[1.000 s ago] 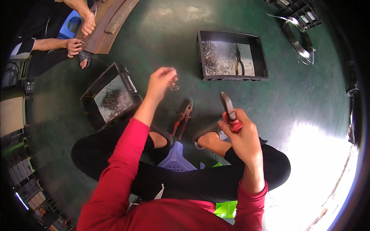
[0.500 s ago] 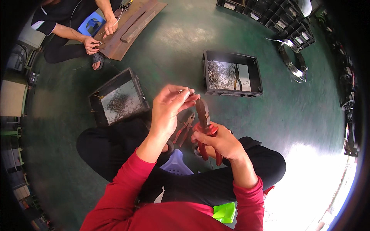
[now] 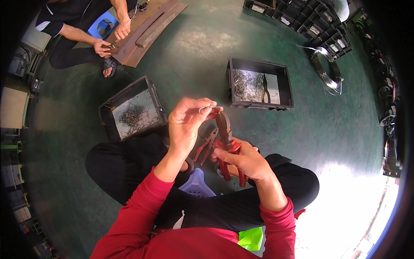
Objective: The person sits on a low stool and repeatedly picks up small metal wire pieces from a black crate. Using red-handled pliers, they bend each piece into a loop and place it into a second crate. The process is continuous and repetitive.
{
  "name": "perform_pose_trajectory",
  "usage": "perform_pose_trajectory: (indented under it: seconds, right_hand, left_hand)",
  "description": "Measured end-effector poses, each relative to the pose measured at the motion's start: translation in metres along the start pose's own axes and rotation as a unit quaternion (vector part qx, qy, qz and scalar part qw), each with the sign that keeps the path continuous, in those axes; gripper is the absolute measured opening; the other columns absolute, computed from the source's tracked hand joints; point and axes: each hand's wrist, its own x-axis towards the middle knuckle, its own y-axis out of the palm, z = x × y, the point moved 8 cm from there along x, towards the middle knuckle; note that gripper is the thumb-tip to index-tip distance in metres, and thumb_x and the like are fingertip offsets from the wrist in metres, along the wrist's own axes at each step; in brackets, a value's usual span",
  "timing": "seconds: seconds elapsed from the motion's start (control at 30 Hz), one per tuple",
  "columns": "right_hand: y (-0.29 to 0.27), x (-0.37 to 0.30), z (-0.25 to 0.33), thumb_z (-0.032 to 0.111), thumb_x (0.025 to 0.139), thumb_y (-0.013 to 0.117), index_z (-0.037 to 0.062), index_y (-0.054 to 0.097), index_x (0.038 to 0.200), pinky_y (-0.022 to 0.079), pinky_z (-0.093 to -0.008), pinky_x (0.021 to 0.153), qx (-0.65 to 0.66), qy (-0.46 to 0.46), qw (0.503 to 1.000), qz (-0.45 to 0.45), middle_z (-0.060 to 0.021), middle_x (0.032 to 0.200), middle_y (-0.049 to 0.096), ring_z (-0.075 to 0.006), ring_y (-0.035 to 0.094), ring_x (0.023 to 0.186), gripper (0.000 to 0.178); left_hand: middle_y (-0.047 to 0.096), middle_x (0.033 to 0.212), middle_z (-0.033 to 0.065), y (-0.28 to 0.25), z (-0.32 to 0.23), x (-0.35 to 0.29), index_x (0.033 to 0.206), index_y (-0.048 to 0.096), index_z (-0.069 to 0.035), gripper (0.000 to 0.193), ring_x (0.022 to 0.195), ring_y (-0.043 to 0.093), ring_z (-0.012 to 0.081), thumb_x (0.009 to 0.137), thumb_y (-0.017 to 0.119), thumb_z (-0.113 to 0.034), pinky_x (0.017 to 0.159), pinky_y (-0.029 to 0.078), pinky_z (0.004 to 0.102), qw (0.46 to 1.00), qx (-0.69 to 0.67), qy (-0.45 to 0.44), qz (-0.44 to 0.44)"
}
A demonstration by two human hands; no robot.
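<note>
Between the thumb and fingers of my left hand [image 3: 185, 123] is a small bent wire hook [image 3: 207, 107], its curved end toward the palm. My right hand [image 3: 248, 159] grips red-handled pliers [image 3: 224, 129] with the jaws pointing up. The jaw tips meet the straight end of the wire; whether they are closed on it is too small to tell. Below, between my legs, a second pair of red-handled pliers [image 3: 206, 146] rests near my feet, partly hidden by my hands.
Ahead left stands a black crate [image 3: 160, 110] with thin wire pieces; ahead right, another black crate [image 3: 261, 105] holds wire pieces and pliers [image 3: 265, 90]. A wire coil [image 3: 326, 69] lies by stacked crates [image 3: 308, 23]. A co-worker's hands [image 3: 103, 46] work beside a brown board [image 3: 129, 54].
The wire hook has turned in my left fingers and shows more of its curve. The pliers have shifted slightly left. The co-worker's upper hand has moved a little.
</note>
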Motion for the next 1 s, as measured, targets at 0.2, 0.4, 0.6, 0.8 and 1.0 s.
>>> perform_pose_trajectory:
  seconds: [0.2,0.4,0.6,0.8,1.0]
  right_hand:
    - [-0.007,0.002,-0.001,0.022,0.093,0.064,-0.0002,0.057,0.107,0.050,-0.0291,0.070,-0.029,-0.017,0.999,-0.028,-0.0069,0.090,0.065,-0.0119,0.060,0.078,0.027]
    - [-0.041,-0.006,0.011,0.033,0.086,0.069,-0.0024,0.059,0.100,0.050,-0.0363,0.071,-0.283,-0.031,0.937,-0.202,-0.0177,0.079,0.067,-0.0296,0.068,0.077,0.039]
    - [-0.045,-0.006,0.008,0.030,0.085,0.068,-0.0031,0.059,0.101,0.050,-0.0419,0.075,-0.337,-0.022,0.908,-0.248,-0.0237,0.084,0.067,-0.0400,0.065,0.087,0.038]
    - [-0.039,-0.012,0.019,0.020,0.086,0.069,-0.0013,0.055,0.094,0.049,-0.0421,0.070,-0.426,-0.046,0.858,-0.282,-0.0211,0.084,0.066,-0.0405,0.063,0.083,0.026]
    - [-0.033,-0.023,0.033,0.015,0.086,0.066,0.0009,0.052,0.095,0.047,-0.0471,0.068,-0.519,-0.103,0.781,-0.331,-0.0205,0.088,0.063,-0.0425,0.061,0.082,0.022]
  left_hand:
    - [0.065,0.104,0.0136,0.001,0.002,0.002,0.100,0.059,-0.003,0.009,0.096,0.068,0.0290,0.092,0.060,-0.001,0.084,0.058,0.0392,0.999,0.010,0.019,0.030]
    - [0.066,0.105,0.0111,-0.014,-0.001,0.009,0.115,0.062,0.000,0.022,0.094,0.066,0.0190,0.098,0.054,-0.011,0.081,0.053,0.0307,0.991,0.090,-0.100,0.013]
    - [0.066,0.078,0.0058,0.002,-0.009,0.000,0.114,0.067,-0.004,0.022,0.065,0.061,0.0091,0.097,0.055,-0.010,0.059,0.048,0.0222,0.915,0.385,-0.046,0.111]
    - [0.056,0.061,0.0027,0.002,-0.002,-0.007,0.107,0.067,-0.005,0.017,0.052,0.054,0.0079,0.095,0.056,-0.007,0.049,0.043,0.0248,0.891,0.427,-0.061,0.143]
    - [0.053,0.057,0.0060,0.006,-0.001,-0.015,0.101,0.064,-0.002,0.013,0.048,0.054,0.0121,0.095,0.054,-0.007,0.048,0.042,0.0273,0.896,0.421,-0.044,0.134]
